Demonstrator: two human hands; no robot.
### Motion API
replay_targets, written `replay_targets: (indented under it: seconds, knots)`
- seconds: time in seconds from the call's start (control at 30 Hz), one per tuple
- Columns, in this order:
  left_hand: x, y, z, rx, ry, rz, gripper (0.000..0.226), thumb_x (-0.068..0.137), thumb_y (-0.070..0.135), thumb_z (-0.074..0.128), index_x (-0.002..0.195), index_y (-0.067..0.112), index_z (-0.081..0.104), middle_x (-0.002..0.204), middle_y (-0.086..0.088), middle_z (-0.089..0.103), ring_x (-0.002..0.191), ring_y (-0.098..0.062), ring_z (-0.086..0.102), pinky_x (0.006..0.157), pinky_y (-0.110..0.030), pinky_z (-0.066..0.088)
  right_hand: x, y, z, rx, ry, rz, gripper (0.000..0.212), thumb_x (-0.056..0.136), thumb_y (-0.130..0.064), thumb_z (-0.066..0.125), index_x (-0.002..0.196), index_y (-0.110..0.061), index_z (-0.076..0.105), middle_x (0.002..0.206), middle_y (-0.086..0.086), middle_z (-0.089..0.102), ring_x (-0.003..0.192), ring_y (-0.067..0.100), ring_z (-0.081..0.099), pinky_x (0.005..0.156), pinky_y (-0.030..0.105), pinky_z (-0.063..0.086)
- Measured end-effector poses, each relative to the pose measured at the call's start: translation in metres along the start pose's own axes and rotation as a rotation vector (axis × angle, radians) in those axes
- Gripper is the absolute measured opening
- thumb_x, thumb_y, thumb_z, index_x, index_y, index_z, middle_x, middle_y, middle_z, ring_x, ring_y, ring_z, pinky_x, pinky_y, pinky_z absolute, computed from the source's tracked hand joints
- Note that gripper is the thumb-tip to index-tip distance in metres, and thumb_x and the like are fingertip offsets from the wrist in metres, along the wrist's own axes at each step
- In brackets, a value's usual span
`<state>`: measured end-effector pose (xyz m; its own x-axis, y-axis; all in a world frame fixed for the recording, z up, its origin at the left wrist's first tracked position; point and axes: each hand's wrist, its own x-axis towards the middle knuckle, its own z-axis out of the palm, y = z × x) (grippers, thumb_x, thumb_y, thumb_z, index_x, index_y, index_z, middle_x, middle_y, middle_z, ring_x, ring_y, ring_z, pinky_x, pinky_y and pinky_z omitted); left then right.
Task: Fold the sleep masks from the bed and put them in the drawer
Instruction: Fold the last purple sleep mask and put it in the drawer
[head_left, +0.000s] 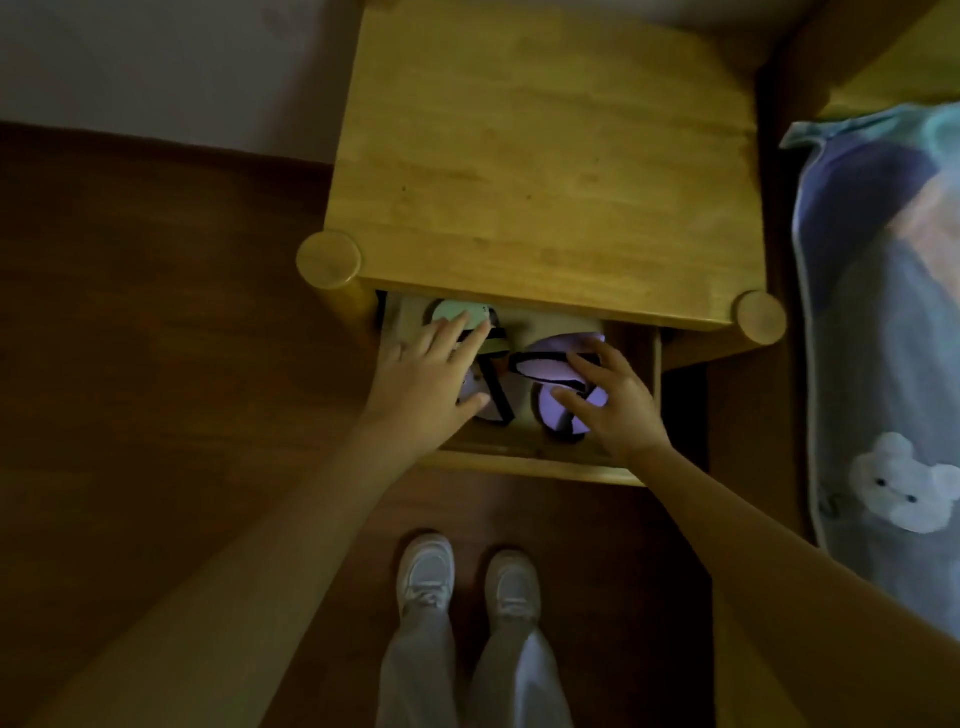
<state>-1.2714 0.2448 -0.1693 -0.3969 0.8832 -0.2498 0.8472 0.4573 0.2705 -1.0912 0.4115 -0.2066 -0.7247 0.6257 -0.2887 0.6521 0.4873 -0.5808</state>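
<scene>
Dim room seen from the head: dark wood floor (156, 338), pale wall (156, 57) at top left, bare-topped wooden nightstand (545, 171) with round corner posts, bed (883, 312) at right under a blue blanket with a white bear print, white shoes (467, 577) below. Drawer (535, 470) pulled open, holding folded masks: a green one (457, 312) at back left, purple ones (550, 364) beside and in front, black straps across them. Left hand (431, 374) flat with fingers spread over the left masks, right hand (613, 400) with loosely bent fingers resting on the right purple mask, neither plainly gripping; drawer's back hidden under the top, mask count hard to make out.
</scene>
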Motion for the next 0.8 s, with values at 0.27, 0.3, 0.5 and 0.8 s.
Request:
replay_targets:
  seconds: [0.27,0.3,0.5,0.8]
  knots:
    - [0.007,-0.011,0.042,0.019,0.098,0.089,0.080,0.088,0.061,0.043,0.151,0.026,0.009,0.160,0.001,0.010,0.144,-0.021,0.019,0.107,-0.042,0.031,0.054,0.021,0.031,-0.123,-0.030,-0.017,0.051,0.093,-0.031,0.059,0.141,-0.021,0.045,0.156,-0.002,0.027,0.117,0.025,0.055,0.081,0.038,0.053]
    - [0.008,-0.013,0.045,0.020,0.109,0.097,0.079,0.088,0.061,0.043,0.151,0.025,0.011,0.160,0.000,0.012,0.144,-0.021,0.020,0.106,-0.043,0.033,0.060,0.024,0.033,-0.142,-0.053,-0.014,0.051,0.094,-0.028,0.058,0.142,-0.022,0.043,0.157,-0.003,0.024,0.116,0.026,0.055,0.080,0.041,0.053]
    - [0.013,-0.020,0.049,0.047,0.151,0.113,0.077,0.090,0.062,0.040,0.151,0.022,0.015,0.160,-0.004,0.013,0.146,-0.023,0.016,0.109,-0.044,0.030,0.082,0.042,0.040,-0.408,-0.223,0.072,0.060,0.097,-0.011,0.042,0.150,-0.029,0.020,0.162,-0.003,-0.002,0.148,0.026,0.000,0.117,0.053,0.015]
    - [0.000,-0.019,0.029,0.046,0.122,0.254,0.101,0.075,0.086,0.033,0.152,0.024,0.011,0.161,-0.002,0.006,0.148,-0.019,0.004,0.117,-0.046,0.014,-0.001,0.000,0.002,-0.432,0.116,-0.448,0.034,0.088,-0.025,0.063,0.117,-0.009,0.064,0.130,0.014,0.060,0.114,0.032,0.059,0.089,0.044,0.051]
